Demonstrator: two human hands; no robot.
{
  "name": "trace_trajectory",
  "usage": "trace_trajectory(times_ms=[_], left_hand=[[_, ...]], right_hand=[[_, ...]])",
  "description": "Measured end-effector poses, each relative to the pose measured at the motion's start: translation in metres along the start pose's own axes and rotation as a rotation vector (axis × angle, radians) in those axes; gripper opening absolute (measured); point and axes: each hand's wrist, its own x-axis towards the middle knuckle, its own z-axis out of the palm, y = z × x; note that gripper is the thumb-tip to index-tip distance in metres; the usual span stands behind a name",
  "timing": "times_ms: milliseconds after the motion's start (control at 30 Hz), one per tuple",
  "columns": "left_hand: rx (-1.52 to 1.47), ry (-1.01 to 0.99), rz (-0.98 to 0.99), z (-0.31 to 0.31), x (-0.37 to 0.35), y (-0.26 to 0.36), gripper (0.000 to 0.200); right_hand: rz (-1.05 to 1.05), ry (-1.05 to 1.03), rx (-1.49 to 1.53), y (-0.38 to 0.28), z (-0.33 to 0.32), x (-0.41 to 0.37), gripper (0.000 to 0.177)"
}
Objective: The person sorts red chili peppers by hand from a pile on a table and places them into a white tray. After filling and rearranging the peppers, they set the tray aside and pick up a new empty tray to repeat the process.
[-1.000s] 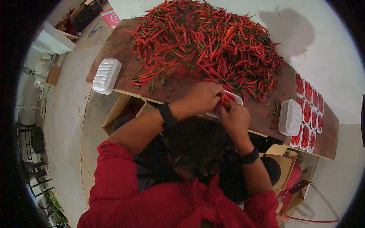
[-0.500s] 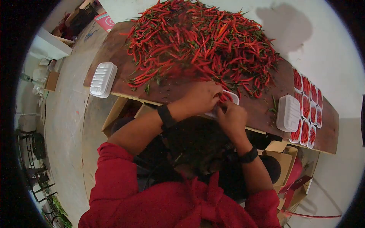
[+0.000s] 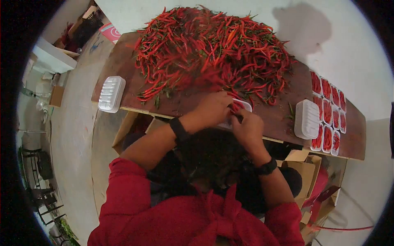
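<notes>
In the head view, a small white tray (image 3: pixel 247 105) sits at the table's near edge, partly covered by my hands. Several red chili peppers (image 3: pixel 237 107) lie in it. My left hand (image 3: pixel 214 107) reaches over the tray's left side, its fingers curled on the chilies. From the near right, my right hand (image 3: pixel 248 128) pinches at the lower ends of the same chilies. The exact fingertip contact is partly hidden. Behind the tray rises a large heap of red chilies (image 3: pixel 246 53) with green stems.
On the brown table (image 3: pixel 123 61), a stack of white trays (image 3: pixel 111 94) stands at the left and another stack (image 3: pixel 307 119) at the right. Filled chili trays (image 3: pixel 327 110) line the far right. Open cardboard boxes (image 3: pixel 303 176) sit below, and a white wall (image 3: pixel 349 61) stands behind.
The whole view has shifted slightly. Both hands stay at the tray with the chilies, with only small finger movements.
</notes>
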Motion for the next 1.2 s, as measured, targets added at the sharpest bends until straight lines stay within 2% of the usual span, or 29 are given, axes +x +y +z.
trace_trajectory(times_ms=[100, 200, 267, 400, 467, 500, 533, 667, 767, 933, 1000, 1200], left_hand=[[-0.063, 0.054, 0.102, 0.010, 0.000, -0.008, 0.023], [-0.063, 0.041, 0.076, 0.011, 0.003, -0.006, 0.012], [0.112, -0.031, -0.051, 0.004, 0.000, 0.001, 0.023], [0.153, 0.036, 0.096, -0.018, 0.009, 0.020, 0.027], [0.138, 0.055, 0.183, -0.012, 0.011, 0.023, 0.040], [0.147, 0.055, 0.192, -0.007, 0.009, 0.022, 0.040], [0.221, -0.008, 0.177, 0.000, 0.007, 0.021, 0.046], [0.351, -0.172, 0.166, 0.010, 0.008, 0.023, 0.061], [0.451, -0.234, 0.153, 0.014, 0.013, 0.027, 0.062], [0.463, -0.268, 0.204, 0.019, 0.011, 0.018, 0.065], [0.431, -0.291, 0.221, 0.015, 0.012, 0.021, 0.066], [0.467, -0.312, 0.190, 0.009, 0.016, 0.032, 0.067]], right_hand=[[0.024, 0.078, 0.053, 0.011, -0.007, -0.003, 0.020], [0.037, 0.101, 0.023, 0.020, -0.018, -0.008, 0.021], [0.067, 0.121, 0.017, 0.022, -0.026, -0.014, 0.021], [0.083, 0.167, -0.029, 0.040, -0.030, -0.020, 0.022], [0.073, 0.201, 0.006, 0.042, -0.032, -0.020, 0.023], [0.057, 0.220, 0.033, 0.043, -0.033, -0.019, 0.023], [0.056, 0.232, 0.038, 0.045, -0.034, -0.018, 0.023], [0.106, 0.151, 0.106, 0.045, -0.035, -0.013, 0.024], [0.119, 0.129, 0.127, 0.047, -0.030, -0.010, 0.025], [0.121, 0.107, 0.139, 0.051, -0.019, -0.006, 0.028], [0.162, 0.016, 0.179, 0.052, -0.016, -0.002, 0.033], [0.168, -0.052, 0.118, 0.065, 0.000, 0.003, 0.026]])
